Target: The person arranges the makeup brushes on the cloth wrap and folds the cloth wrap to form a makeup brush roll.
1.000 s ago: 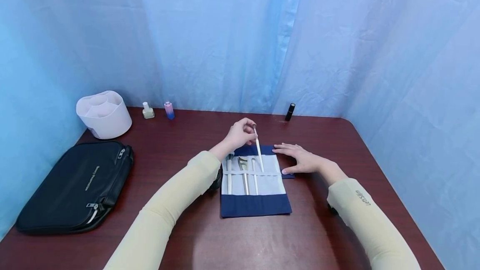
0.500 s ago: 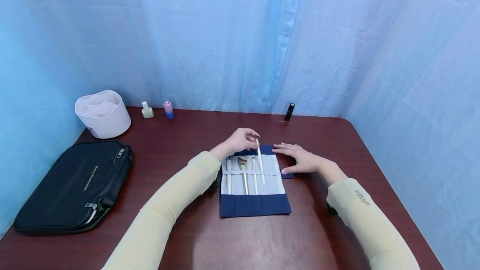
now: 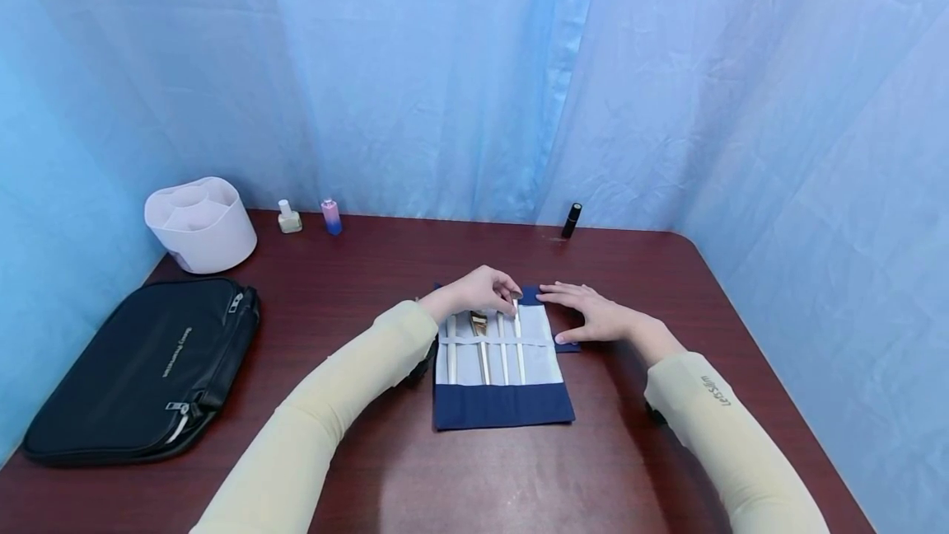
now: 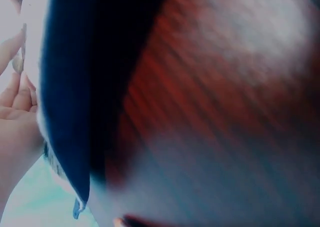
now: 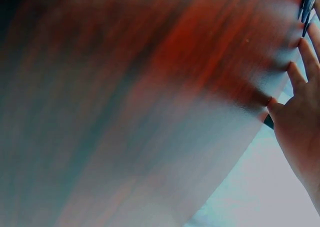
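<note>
From the head view, my left hand [image 3: 482, 290] reaches forward over the top edge of the blue-and-white tool roll [image 3: 501, 369], which lies flat in the middle of the desk [image 3: 371, 270]; its grip is narrow, fingertips pinched on the upper end of the white tool [image 3: 518, 342], the rightmost one, which lies under the roll's white strap. My right hand [image 3: 593, 316] lies flat just beside it, fingers straight and spread, pressing down the roll's upper right corner, holding nothing. I count four slim tools in the roll, side by side. Far left stands one white organiser tub [image 3: 200, 223], with one black zip bag [image 3: 144, 369] in front of it; along the back edge are two small bottles [image 3: 290, 217] near the tub and one black tube [image 3: 572, 221] well apart to the right. From the left wrist view, blurred, I see my curled fingers [image 4: 15, 94] against the roll's white panel and its dark blue edge over the red-brown desk. From the right wrist view, also blurred, my straight fingers [image 5: 300, 77] rest on the desk's surface, with a sliver of blue cloth at the top right corner.
</note>
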A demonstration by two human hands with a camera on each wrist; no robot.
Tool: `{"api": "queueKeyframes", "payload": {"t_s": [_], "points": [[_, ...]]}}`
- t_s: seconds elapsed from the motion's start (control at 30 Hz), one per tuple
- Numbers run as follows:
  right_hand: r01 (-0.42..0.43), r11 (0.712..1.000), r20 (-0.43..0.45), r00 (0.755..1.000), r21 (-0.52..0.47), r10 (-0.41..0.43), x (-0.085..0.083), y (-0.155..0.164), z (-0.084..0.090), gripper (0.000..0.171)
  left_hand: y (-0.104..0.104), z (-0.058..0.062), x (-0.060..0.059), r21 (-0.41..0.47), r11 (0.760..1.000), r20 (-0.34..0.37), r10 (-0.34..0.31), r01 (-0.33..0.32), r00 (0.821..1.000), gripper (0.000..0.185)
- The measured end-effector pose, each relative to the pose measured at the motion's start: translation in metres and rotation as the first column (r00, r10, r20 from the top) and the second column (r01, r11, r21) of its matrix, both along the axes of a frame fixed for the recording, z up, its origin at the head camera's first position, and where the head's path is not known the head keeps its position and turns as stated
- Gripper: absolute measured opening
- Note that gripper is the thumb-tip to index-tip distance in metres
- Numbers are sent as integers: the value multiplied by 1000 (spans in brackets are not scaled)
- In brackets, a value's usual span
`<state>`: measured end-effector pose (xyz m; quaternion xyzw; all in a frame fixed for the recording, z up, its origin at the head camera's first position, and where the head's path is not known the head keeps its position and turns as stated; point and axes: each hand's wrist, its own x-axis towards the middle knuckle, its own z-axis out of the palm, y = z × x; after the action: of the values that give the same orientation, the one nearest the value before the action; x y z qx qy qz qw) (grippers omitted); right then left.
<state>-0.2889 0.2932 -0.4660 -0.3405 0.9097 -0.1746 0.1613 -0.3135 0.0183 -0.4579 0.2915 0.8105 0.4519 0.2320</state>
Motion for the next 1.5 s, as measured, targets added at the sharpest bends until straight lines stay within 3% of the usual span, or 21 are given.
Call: {"api": "queueKeyframes", "payload": {"t_s": [0.2,0.37,0.57,0.73,0.93,1.17,1.33,1.5], "points": [[3,1000,6,1000,6,-3,0,0,1,77,-2,0,1,-63,994,-40,-92,90,995,29],[3,1000,0,1000,4,-3,0,-1,1,77,-3,2,3,-123,978,-89,-183,171,979,22],[-8,1000,0,1000,-14,8,1,-1,0,78,-3,6,6,-158,969,-100,-205,188,974,23],[-3,1000,1,1000,-8,3,0,-1,-1,78,-12,14,8,-149,982,-149,-136,114,979,30],[4,1000,8,1000,3,-4,-1,0,-1,79,-36,33,13,-99,995,-200,-37,17,979,33],[3,1000,-5,1000,19,-2,0,0,-1,80,-69,48,27,-91,988,-240,97,-122,966,27],[-5,1000,-17,1000,12,5,0,0,0,80,-93,48,38,-60,975,-264,192,-215,945,26],[-8,1000,-20,1000,9,8,1,-1,0,80,-116,39,48,-17,946,-323,300,-322,898,25]]}}
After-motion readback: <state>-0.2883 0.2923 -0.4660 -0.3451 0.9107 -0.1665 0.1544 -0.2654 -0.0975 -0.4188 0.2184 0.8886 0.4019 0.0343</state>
